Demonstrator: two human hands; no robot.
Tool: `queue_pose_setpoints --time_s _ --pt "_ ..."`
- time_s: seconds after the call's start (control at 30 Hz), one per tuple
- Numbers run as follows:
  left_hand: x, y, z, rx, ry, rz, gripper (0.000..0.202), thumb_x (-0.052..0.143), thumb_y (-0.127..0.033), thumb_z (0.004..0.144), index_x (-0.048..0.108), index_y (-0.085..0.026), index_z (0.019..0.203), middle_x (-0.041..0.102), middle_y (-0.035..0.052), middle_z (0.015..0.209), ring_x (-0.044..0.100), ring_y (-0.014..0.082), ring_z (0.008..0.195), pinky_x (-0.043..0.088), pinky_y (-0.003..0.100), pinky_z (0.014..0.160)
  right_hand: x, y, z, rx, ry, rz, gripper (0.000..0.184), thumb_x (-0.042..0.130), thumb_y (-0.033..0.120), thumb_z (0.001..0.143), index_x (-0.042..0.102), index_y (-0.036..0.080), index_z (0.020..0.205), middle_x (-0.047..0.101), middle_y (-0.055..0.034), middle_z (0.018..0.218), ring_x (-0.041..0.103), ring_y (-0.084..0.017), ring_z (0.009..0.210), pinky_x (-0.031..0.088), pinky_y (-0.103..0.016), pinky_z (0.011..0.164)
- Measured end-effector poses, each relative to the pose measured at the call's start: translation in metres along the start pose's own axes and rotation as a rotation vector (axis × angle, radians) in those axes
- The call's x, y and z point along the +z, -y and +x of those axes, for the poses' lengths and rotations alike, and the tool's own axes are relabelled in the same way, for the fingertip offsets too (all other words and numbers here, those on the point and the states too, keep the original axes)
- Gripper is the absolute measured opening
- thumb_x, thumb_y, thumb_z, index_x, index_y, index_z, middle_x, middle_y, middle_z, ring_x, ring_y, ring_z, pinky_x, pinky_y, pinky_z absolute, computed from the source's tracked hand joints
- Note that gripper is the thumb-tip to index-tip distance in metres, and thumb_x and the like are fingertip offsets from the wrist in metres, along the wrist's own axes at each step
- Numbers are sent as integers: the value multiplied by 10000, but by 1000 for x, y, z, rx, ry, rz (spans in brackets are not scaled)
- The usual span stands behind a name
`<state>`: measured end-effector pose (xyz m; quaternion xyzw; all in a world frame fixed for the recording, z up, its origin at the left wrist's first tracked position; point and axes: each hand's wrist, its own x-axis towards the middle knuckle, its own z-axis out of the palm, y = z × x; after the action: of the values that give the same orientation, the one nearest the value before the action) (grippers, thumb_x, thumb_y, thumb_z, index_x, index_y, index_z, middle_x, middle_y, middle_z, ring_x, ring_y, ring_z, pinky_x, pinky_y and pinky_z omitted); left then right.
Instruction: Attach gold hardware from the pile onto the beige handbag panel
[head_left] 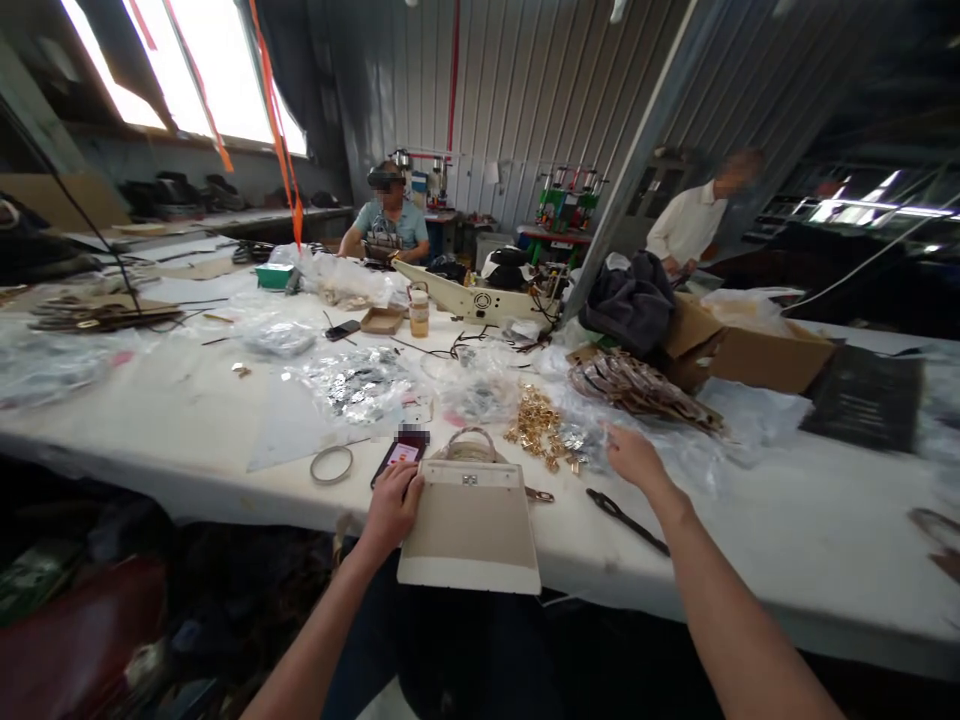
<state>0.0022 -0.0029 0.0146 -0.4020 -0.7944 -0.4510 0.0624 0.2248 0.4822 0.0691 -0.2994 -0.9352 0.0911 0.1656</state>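
A beige handbag [472,520] with a curved handle lies at the table's front edge, its flap hanging toward me. A small metal fitting sits near the flap's top. My left hand [394,503] grips the bag's left edge, close to a phone [400,452] with a lit screen. Out to the right, my right hand [636,458] reaches to a small pile of silver metal pieces [585,443]. Its fingers are bent together, and whatever is at their tips is too small to make out. Gold metal fittings [536,420] are heaped between this hand and the bag.
A dark strap-like tool [626,520] lies below my right hand. Left of the phone is a ring-shaped band [331,465]. Plastic bags of silver pieces [356,385] and a cardboard box [765,350] stand farther back. One person [390,225] sits opposite; another [686,225] stands at right.
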Motion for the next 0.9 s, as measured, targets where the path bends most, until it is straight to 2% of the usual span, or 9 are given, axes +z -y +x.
queue_pose_setpoints --time_s 0.1,0.17,0.27,0.4,0.53,0.63,0.77,0.9 --pt "1 1 0 4 5 5 394 440 -423 1171 783 -232 1184 782 116 1297 686 333 1263 517 554 1157 5 -2 -1 -4 47 -20 496 542 96 1016 795 164 1437 780 -155 1278 740 -335 1176 566 -376 1065" --pt "1 2 -1 10 3 11 394 440 -428 1172 782 -234 1184 782 116 1297 685 336 1267 514 555 1158 6 0 2 -14 58 -33 478 519 77 1009 844 184 1343 780 -132 1297 742 -308 1188 565 -329 1044" --pt "2 4 -1 19 1 17 397 436 -428 1175 777 -225 1186 779 120 1301 685 335 1270 508 555 1166 3 3 9 11 68 -66 413 544 69 969 885 149 1186 794 -153 1225 755 -322 1133 575 -331 1001" --pt "3 8 -1 23 1 19 393 439 -424 1166 776 -222 1171 783 118 1293 685 340 1266 515 553 1153 -5 8 17 54 128 -117 290 729 171 963 868 119 1213 805 -173 1121 760 -350 1073 579 -348 971" --pt "7 15 0 22 -5 36 403 455 -465 1148 772 -217 1167 781 126 1297 681 358 1259 507 563 1150 -7 10 20 65 241 -146 255 896 291 948 866 138 1149 809 -130 1039 764 -310 983 569 -281 891" --pt "9 18 1 19 -5 44 417 453 -489 1141 767 -217 1165 783 126 1300 678 362 1266 503 561 1148 -4 10 20 98 276 -163 283 918 351 986 855 127 1149 807 -142 1071 761 -290 1008 561 -273 919" --pt "10 21 1 32 -11 51 418 449 -504 1141 760 -227 1165 784 114 1316 678 359 1272 499 561 1151 -3 12 18 146 279 -184 357 875 442 1061 830 105 1170 796 -160 1083 761 -279 1040 581 -340 986" --pt "12 23 -1 55 -31 46 405 457 -496 1152 760 -228 1166 786 119 1290 684 359 1243 504 561 1126 -4 19 14 174 270 -217 339 829 446 1108 813 117 1188 789 -150 1096 765 -273 1051 596 -370 1000"
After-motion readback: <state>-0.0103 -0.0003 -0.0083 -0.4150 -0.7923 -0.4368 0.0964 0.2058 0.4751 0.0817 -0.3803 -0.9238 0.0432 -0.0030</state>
